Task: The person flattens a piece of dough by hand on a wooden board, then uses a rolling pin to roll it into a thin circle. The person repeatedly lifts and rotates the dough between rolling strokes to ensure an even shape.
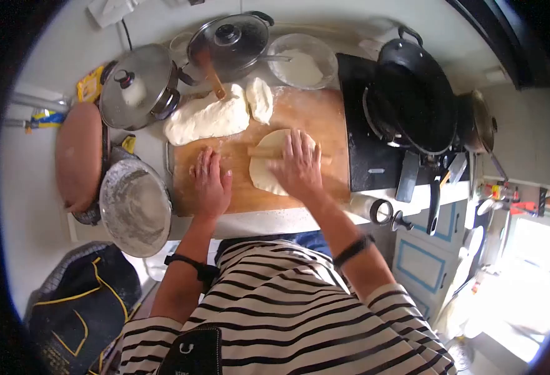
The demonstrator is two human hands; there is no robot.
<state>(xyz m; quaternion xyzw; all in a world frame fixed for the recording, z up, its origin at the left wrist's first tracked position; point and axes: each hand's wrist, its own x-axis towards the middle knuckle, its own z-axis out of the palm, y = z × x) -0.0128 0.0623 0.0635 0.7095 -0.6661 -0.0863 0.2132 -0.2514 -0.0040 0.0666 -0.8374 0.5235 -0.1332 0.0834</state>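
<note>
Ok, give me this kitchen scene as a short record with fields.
left hand: flat on the wooden board, fingers spread
right hand: palm down on the rolling pin
rolling pin: lying across the flat dough round
far edge of board: large dough lump, smaller dough piece
right of board: black pan on the stove

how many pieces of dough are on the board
3: a big lump at the back left of the board, a small piece beside it, and a flat round under the right hand, which may hide more.
</note>
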